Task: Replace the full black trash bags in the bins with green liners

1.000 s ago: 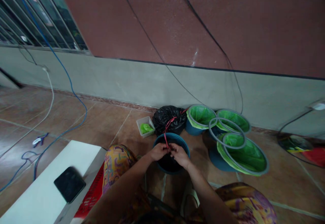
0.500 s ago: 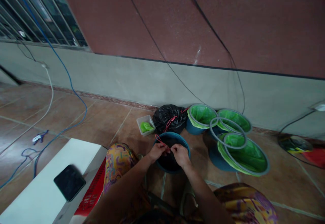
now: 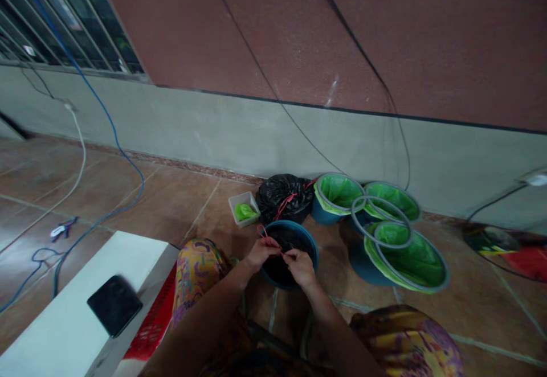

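My left hand (image 3: 261,253) and my right hand (image 3: 299,265) meet over a blue bucket (image 3: 315,246) that stands between my knees. Both are closed in a pinch on a red drawstring (image 3: 263,233), whose loop sticks up past the left fingers. Dark plastic (image 3: 294,237), looking like a black bag, fills the inside of the bucket; its lower part is in shadow. Just behind the bucket sits a full black garbage bag (image 3: 273,193), gathered at the top with a red tie (image 3: 285,205).
Right of me stand blue bins with green liners (image 3: 337,189), a loose grey ring (image 3: 356,226) lying across them. A small clear tub (image 3: 233,201) holds a bright green bag (image 3: 245,212). At left are a white box (image 3: 141,249), a black phone (image 3: 114,305), a red basket (image 3: 156,317) and a blue cable (image 3: 137,166).
My fingers have shifted slightly on the red drawstring, the right hand moving a little left. The whole view has turned a little. Bins and bags stay in place.
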`<state>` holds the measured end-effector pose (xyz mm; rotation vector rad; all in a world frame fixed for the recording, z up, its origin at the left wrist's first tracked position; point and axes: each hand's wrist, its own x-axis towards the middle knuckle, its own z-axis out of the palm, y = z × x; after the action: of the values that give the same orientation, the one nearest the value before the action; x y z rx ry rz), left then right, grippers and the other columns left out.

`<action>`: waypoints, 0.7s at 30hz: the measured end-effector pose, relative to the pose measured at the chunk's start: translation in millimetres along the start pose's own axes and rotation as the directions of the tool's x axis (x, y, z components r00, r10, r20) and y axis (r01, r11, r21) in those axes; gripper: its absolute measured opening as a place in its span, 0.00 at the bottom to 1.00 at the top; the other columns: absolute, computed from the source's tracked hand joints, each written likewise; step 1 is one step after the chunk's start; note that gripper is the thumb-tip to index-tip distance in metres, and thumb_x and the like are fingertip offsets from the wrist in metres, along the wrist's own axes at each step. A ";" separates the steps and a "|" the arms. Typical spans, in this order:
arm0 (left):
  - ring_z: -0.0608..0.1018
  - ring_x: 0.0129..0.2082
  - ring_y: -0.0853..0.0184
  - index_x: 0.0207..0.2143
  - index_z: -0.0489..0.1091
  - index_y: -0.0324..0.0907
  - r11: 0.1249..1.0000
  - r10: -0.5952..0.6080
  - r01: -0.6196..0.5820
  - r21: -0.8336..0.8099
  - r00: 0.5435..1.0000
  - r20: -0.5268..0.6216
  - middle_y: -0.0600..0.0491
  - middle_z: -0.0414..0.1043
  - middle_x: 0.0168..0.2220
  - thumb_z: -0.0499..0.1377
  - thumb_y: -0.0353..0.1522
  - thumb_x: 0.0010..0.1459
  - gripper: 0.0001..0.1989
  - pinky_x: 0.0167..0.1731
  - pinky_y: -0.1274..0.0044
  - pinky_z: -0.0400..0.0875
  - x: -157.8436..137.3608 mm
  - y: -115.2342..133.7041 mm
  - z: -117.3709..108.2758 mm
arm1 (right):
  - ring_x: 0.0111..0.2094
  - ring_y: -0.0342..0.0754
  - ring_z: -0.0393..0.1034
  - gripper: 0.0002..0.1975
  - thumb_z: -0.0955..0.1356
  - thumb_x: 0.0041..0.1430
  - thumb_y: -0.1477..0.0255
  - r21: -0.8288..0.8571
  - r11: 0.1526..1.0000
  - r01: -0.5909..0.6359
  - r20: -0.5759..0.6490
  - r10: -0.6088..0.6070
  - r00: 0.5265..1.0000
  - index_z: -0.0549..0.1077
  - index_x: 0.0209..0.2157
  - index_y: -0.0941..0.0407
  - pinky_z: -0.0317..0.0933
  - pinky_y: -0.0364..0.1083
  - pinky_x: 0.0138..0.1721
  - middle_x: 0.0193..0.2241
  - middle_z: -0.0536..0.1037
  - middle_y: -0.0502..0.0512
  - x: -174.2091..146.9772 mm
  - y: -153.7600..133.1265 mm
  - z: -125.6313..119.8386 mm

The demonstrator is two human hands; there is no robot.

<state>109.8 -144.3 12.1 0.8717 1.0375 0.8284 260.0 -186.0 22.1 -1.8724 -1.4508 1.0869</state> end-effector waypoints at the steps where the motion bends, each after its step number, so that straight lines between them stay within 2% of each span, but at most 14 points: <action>1: 0.72 0.24 0.73 0.24 0.70 0.38 0.999 0.031 -0.031 0.041 0.999 0.013 0.56 0.73 0.24 0.67 0.29 0.35 0.11 0.28 0.80 0.65 1.3 -1.5 -0.7 | 0.28 0.47 0.73 0.12 0.64 0.54 0.67 -0.023 1.000 -0.010 0.006 0.010 1.000 0.78 0.29 0.56 0.62 0.44 0.31 0.26 0.80 0.52 0.6 1.2 -0.8; 5: 0.70 0.23 0.74 0.23 0.70 0.38 0.956 0.123 -0.142 0.258 0.989 0.087 0.57 0.71 0.22 0.63 0.26 0.38 0.06 0.28 0.80 0.63 2.4 -1.5 -2.3 | 0.34 0.47 0.75 0.11 0.65 0.54 0.70 -0.147 0.989 -0.011 0.025 0.015 1.000 0.79 0.31 0.56 0.62 0.43 0.36 0.31 0.81 0.54 4.8 -0.1 -8.0; 11: 0.71 0.26 0.72 0.25 0.70 0.40 0.785 0.187 -0.204 0.585 0.978 0.090 0.58 0.71 0.23 0.58 0.24 0.43 0.05 0.31 0.79 0.66 -1.8 5.5 -2.7 | 0.38 0.47 0.75 0.09 0.66 0.54 0.72 -0.283 0.959 -0.007 0.091 0.035 0.995 0.78 0.35 0.55 0.62 0.42 0.38 0.35 0.81 0.54 4.5 -10.1 -16.6; 16: 0.74 0.31 0.69 0.26 0.69 0.41 0.669 0.277 -0.262 0.695 0.956 0.094 0.56 0.72 0.26 0.56 0.24 0.49 0.05 0.38 0.77 0.69 -1.6 0.8 -1.5 | 0.45 0.50 0.73 0.12 0.65 0.56 0.71 -0.358 0.934 0.002 0.056 0.019 0.998 0.77 0.40 0.56 0.61 0.44 0.46 0.41 0.80 0.57 4.4 -16.2 -18.0; 18: 0.74 0.33 0.69 0.26 0.69 0.41 0.630 0.322 -0.309 0.712 0.939 0.123 0.56 0.72 0.27 0.54 0.24 0.51 0.06 0.41 0.77 0.69 -3.0 -0.3 0.7 | 0.48 0.49 0.71 0.15 0.62 0.58 0.74 -0.348 0.937 0.045 0.045 -0.031 0.998 0.76 0.44 0.57 0.60 0.44 0.50 0.44 0.79 0.59 7.0 -18.7 -16.1; 21: 0.74 0.32 0.70 0.28 0.69 0.40 0.589 0.366 -0.344 0.732 0.920 0.138 0.55 0.72 0.28 0.52 0.24 0.54 0.08 0.41 0.78 0.69 -8.0 1.3 5.9 | 0.49 0.46 0.71 0.18 0.59 0.60 0.76 -0.263 0.954 0.141 0.113 -0.115 0.987 0.73 0.48 0.58 0.60 0.42 0.50 0.48 0.77 0.58 13.1 -21.4 -9.6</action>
<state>112.9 -152.1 17.7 1.8401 1.2698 0.7303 258.0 -166.8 40.8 -1.8952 -1.8285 0.9679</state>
